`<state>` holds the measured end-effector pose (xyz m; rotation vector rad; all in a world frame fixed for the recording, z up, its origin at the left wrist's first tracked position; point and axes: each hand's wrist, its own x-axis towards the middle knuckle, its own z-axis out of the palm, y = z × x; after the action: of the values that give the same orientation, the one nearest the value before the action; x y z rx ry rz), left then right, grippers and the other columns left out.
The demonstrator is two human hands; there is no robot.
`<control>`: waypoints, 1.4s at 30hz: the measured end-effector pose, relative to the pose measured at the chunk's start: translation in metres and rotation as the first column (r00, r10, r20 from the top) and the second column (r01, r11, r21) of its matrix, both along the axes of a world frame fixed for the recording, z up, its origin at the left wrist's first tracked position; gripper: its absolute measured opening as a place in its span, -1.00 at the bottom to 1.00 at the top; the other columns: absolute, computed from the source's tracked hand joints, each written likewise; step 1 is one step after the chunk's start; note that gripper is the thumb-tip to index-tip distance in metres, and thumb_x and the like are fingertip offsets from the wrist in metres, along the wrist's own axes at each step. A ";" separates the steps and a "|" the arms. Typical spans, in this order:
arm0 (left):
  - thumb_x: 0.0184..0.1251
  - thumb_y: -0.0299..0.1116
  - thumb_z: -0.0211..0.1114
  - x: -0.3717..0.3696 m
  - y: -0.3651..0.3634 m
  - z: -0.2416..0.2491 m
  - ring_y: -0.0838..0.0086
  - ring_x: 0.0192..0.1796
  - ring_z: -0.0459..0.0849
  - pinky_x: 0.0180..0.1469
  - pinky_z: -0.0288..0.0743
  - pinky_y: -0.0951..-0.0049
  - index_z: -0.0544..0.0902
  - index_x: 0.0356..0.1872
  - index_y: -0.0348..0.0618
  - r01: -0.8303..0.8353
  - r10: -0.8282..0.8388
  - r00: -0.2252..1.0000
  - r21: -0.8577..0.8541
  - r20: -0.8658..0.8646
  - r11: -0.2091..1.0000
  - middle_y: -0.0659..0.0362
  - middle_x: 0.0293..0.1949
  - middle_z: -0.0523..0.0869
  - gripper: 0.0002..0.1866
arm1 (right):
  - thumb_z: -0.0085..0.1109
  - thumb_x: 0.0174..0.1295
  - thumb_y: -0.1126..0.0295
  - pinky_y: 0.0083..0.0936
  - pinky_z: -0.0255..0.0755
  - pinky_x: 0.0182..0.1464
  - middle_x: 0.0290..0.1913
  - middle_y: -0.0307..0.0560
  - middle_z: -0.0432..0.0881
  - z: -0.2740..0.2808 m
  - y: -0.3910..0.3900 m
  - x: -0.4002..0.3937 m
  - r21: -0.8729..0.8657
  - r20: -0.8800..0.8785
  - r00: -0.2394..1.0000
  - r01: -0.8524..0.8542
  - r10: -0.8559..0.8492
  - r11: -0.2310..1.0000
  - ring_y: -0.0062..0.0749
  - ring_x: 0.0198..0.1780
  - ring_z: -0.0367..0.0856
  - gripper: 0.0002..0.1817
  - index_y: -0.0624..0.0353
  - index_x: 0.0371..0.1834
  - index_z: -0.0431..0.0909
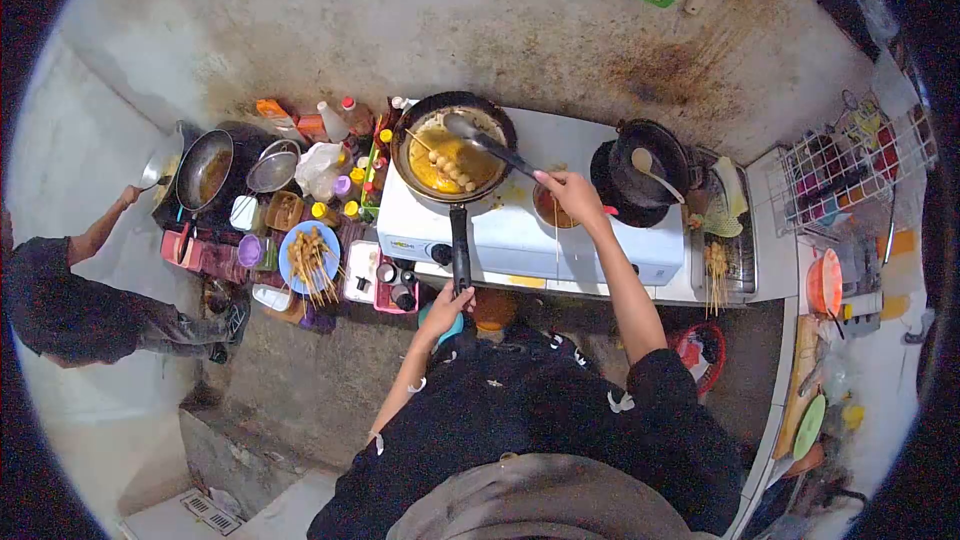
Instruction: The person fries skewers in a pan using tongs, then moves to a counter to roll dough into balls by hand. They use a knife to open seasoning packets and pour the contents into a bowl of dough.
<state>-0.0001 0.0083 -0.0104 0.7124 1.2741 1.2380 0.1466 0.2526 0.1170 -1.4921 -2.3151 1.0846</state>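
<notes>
- Frying is seen at the centre of the frame: a black pan sits on the left burner of a white stove, holding yellow oil and a skewer of small balls.
- The left hand is closed around the end of the pan's long handle, fingers wrapped fully.
- The right hand is closed on the shaft of a ladle, whose bowl rests at the pan's upper rim.
- The pan is judged heavy with hot oil, rigid, and liable to slop if tilted; the handle end is the safe hold.
- The ladle is judged light and stiff, possibly greasy; a grip well back from the bowl is advised.
- A dark pot with a spoon stands on the right burner.
- A blue plate of skewers lies at centre left, among bottles.
- At the left edge, another person's hand is near a second wok.
</notes>
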 end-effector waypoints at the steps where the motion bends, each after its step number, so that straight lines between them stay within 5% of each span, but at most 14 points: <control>1: 0.24 -0.25 0.07 0.000 0.000 0.000 0.62 -0.45 0.45 -0.39 0.37 0.61 0.35 -0.27 -0.21 -0.004 0.004 1.000 0.008 0.007 1.000 0.25 -0.51 0.47 -0.77 | -0.05 0.03 -0.16 -0.38 0.37 -0.26 -0.47 0.04 0.58 0.000 -0.001 -0.001 0.089 0.079 0.997 -0.021 0.014 0.996 -0.15 -0.37 0.56 -0.48 0.07 -0.29 0.60; 3: 0.24 -0.25 0.07 -0.001 0.000 0.005 0.62 -0.45 0.46 -0.39 0.37 0.60 0.35 -0.27 -0.21 0.011 -0.011 1.000 -0.011 -0.018 1.000 0.25 -0.51 0.47 -0.77 | -0.04 0.04 -0.14 -0.44 0.37 -0.32 -0.52 -0.03 0.58 -0.004 0.000 -0.001 0.181 0.154 0.988 -0.043 0.015 0.982 -0.22 -0.44 0.55 -0.49 0.08 -0.28 0.59; 5: 0.24 -0.24 0.07 -0.001 0.001 0.007 0.61 -0.45 0.46 -0.39 0.37 0.60 0.35 -0.27 -0.21 0.019 -0.020 0.999 -0.031 -0.040 0.999 0.25 -0.50 0.47 -0.76 | -0.06 0.03 -0.16 -0.29 0.36 -0.19 -0.43 0.11 0.58 -0.016 0.005 -0.001 0.053 0.009 0.999 -0.038 0.038 0.998 -0.07 -0.29 0.56 -0.47 0.09 -0.32 0.61; 8: 0.24 -0.24 0.07 0.000 -0.001 -0.002 0.61 -0.44 0.45 -0.38 0.37 0.59 0.35 -0.26 -0.21 0.007 -0.006 0.999 0.002 -0.032 1.000 0.25 -0.50 0.47 -0.76 | -0.07 0.04 -0.15 -0.30 0.36 -0.20 -0.45 0.09 0.58 -0.020 0.005 -0.004 0.145 -0.016 1.000 0.004 -0.002 0.989 -0.08 -0.29 0.56 -0.48 0.09 -0.33 0.60; 11: 0.25 -0.24 0.06 -0.001 0.001 0.000 0.61 -0.44 0.45 -0.37 0.38 0.59 0.35 -0.25 -0.21 0.007 -0.007 1.000 -0.007 -0.012 1.000 0.25 -0.50 0.46 -0.76 | -0.08 0.05 -0.14 -0.30 0.36 -0.20 -0.45 0.09 0.58 -0.014 0.004 -0.006 0.136 0.065 0.992 -0.117 0.109 0.984 -0.09 -0.29 0.56 -0.48 0.09 -0.31 0.60; 15: 0.25 -0.25 0.06 -0.001 0.000 -0.003 0.61 -0.44 0.45 -0.36 0.38 0.59 0.34 -0.25 -0.22 0.008 -0.008 1.000 -0.004 -0.012 1.000 0.24 -0.50 0.47 -0.76 | -0.08 0.06 -0.13 -0.31 0.36 -0.20 -0.45 0.10 0.58 -0.006 0.000 -0.010 0.040 -0.012 0.999 -0.050 0.051 0.998 -0.08 -0.30 0.56 -0.49 0.09 -0.31 0.60; 17: 0.25 -0.26 0.06 0.000 -0.002 -0.003 0.60 -0.45 0.45 -0.36 0.38 0.60 0.34 -0.26 -0.22 0.008 -0.008 1.000 -0.005 -0.017 1.000 0.24 -0.50 0.47 -0.77 | -0.08 0.06 -0.14 -0.30 0.37 -0.21 -0.45 0.12 0.57 -0.009 0.004 -0.011 0.110 0.131 0.991 -0.040 0.025 0.993 -0.05 -0.31 0.56 -0.48 0.11 -0.32 0.60; 20: 0.25 -0.26 0.06 -0.002 0.000 -0.007 0.60 -0.45 0.45 -0.36 0.37 0.60 0.34 -0.27 -0.21 0.014 -0.014 0.999 -0.014 -0.039 1.000 0.24 -0.50 0.47 -0.77 | -0.07 0.05 -0.14 -0.28 0.37 -0.23 -0.47 0.15 0.56 -0.011 0.002 -0.010 0.103 -0.023 0.996 -0.087 0.090 0.991 -0.02 -0.34 0.55 -0.45 0.17 -0.38 0.60; 27: 0.24 -0.27 0.08 -0.001 0.000 -0.004 0.61 -0.44 0.46 -0.37 0.38 0.60 0.34 -0.27 -0.20 0.008 -0.008 1.000 -0.008 -0.012 1.000 0.24 -0.50 0.48 -0.78 | -0.08 0.05 -0.16 -0.26 0.37 -0.24 -0.47 0.17 0.56 -0.016 0.006 -0.018 0.199 0.031 0.997 -0.076 0.071 0.977 -0.01 -0.33 0.55 -0.40 0.25 -0.41 0.58; 29: 0.24 -0.27 0.08 -0.001 0.000 -0.001 0.61 -0.44 0.46 -0.38 0.38 0.60 0.35 -0.27 -0.20 0.000 0.000 1.000 -0.011 -0.026 1.000 0.24 -0.50 0.48 -0.79 | -0.09 0.04 -0.18 -0.26 0.37 -0.24 -0.48 0.19 0.56 -0.008 0.004 -0.021 0.010 0.033 0.998 -0.062 0.062 0.998 0.00 -0.35 0.56 -0.38 0.26 -0.41 0.58; 33: 0.23 -0.27 0.08 0.000 -0.001 -0.002 0.61 -0.45 0.46 -0.38 0.38 0.60 0.35 -0.27 -0.20 -0.003 0.002 1.000 -0.006 -0.003 1.000 0.25 -0.50 0.48 -0.78 | -0.10 0.03 -0.21 -0.25 0.37 -0.25 -0.49 0.21 0.55 -0.025 0.010 -0.021 0.067 -0.013 1.000 0.002 -0.001 0.998 0.01 -0.37 0.55 -0.36 0.27 -0.42 0.58; 35: 0.23 -0.27 0.09 0.000 0.001 0.003 0.61 -0.45 0.46 -0.38 0.38 0.60 0.35 -0.27 -0.20 -0.005 0.005 1.000 -0.003 -0.007 1.000 0.25 -0.50 0.48 -0.78 | -0.15 0.07 -0.20 -0.46 0.37 -0.35 -0.64 -0.12 0.53 -0.026 0.012 -0.019 0.099 0.056 0.993 -0.110 0.105 0.989 -0.31 -0.50 0.56 -0.41 0.12 -0.32 0.59; 42: 0.23 -0.24 0.08 -0.001 -0.001 0.001 0.61 -0.45 0.46 -0.37 0.38 0.60 0.35 -0.27 -0.20 0.014 -0.014 0.999 -0.007 -0.034 1.000 0.24 -0.50 0.48 -0.76 | -0.16 0.06 -0.22 -0.39 0.37 -0.36 -0.64 -0.05 0.53 -0.026 0.014 -0.024 0.168 0.112 0.991 -0.092 0.073 0.982 -0.27 -0.52 0.54 -0.42 0.06 -0.27 0.59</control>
<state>-0.0013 0.0078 -0.0095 0.7387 1.2986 1.2146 0.1224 0.2665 0.0911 -1.4318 -2.4906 0.8164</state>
